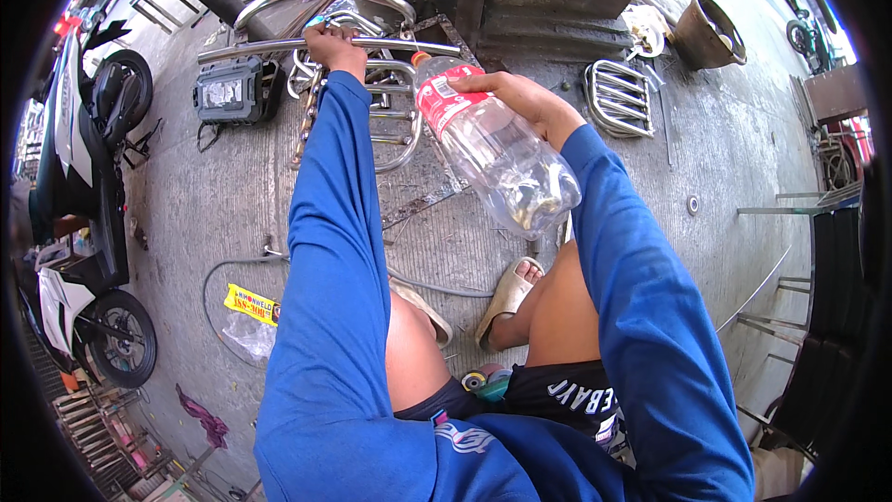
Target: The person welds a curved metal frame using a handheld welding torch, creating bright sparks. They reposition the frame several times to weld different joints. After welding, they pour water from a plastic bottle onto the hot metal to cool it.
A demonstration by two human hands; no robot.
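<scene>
My right hand (531, 104) is closed round a large clear plastic bottle (506, 163) with a red label and an orange-red cap. The bottle is tilted, its capped neck pointing away from me toward the bent metal tubing and its base toward my knees. A little yellowish matter shows inside near the base. On the left, my left hand (336, 48) is wrapped over a straight shiny metal tube (400, 43) that crosses the top of a chrome tube frame (395, 116). Something light blue shows by its fingers, too small to make out.
A black hard case (232, 91) lies left of the frame. Another chrome tube rack (620, 99) and a dark bucket (708, 33) stand to the right. Across the floor run a grey cable (209, 293) and a yellow packet (252, 303). A parked motorcycle (88, 177) is at far left.
</scene>
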